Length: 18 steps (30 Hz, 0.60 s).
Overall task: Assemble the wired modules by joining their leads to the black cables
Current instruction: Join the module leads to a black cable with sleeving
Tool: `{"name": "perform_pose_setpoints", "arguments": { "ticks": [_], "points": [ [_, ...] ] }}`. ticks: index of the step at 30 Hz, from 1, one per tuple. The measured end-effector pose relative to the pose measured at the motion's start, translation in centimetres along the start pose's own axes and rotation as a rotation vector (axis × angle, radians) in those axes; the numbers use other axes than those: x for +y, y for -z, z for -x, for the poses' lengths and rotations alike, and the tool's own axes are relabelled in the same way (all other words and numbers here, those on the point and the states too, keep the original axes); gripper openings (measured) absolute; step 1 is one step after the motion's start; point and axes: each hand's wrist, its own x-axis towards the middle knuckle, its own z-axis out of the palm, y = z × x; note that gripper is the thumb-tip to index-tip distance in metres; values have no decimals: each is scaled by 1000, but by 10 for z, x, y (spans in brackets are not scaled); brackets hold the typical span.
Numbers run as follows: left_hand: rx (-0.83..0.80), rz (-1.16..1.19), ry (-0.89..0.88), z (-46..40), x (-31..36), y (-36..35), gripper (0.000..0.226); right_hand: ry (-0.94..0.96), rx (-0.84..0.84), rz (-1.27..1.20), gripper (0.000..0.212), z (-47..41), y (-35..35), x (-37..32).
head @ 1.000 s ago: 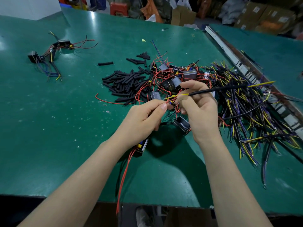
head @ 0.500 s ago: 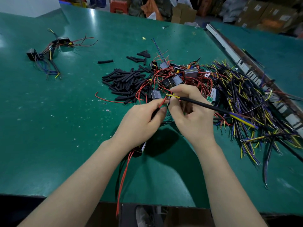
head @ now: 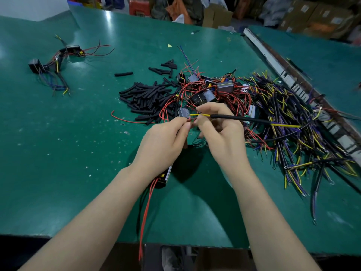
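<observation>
My right hand (head: 220, 132) pinches a black cable (head: 240, 118) near its yellow end lead; the cable runs off to the right. My left hand (head: 164, 139) pinches a thin red lead (head: 190, 119) right beside that yellow tip. A black module (head: 166, 176) pokes out under my left wrist, with red wires (head: 145, 214) trailing over the table's front edge. Behind my hands lies a heap of modules with red leads (head: 209, 94), and to the right a tangle of black cables (head: 293, 122) with yellow and purple ends.
A pile of short black sleeve pieces (head: 148, 98) lies left of the modules. Two wired modules joined to cables (head: 56, 63) sit far left on the green table (head: 58, 153). A metal rail (head: 277, 69) runs along the right. Boxes stand beyond the far edge.
The black cable's free end swung down from pointing up-right to lying level towards the right. Both hands stayed close together at the lead ends.
</observation>
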Motion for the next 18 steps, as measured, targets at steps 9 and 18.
{"name": "perform_pose_setpoints", "arguments": {
  "ticks": [9,18],
  "points": [
    [-62,162,-18,0,-2,2,31,-109,-64,-222,16,-3,6,1],
    [-27,352,42,-5,3,5,34,-92,-81,-346,25,-4,9,-2]
  ]
}}
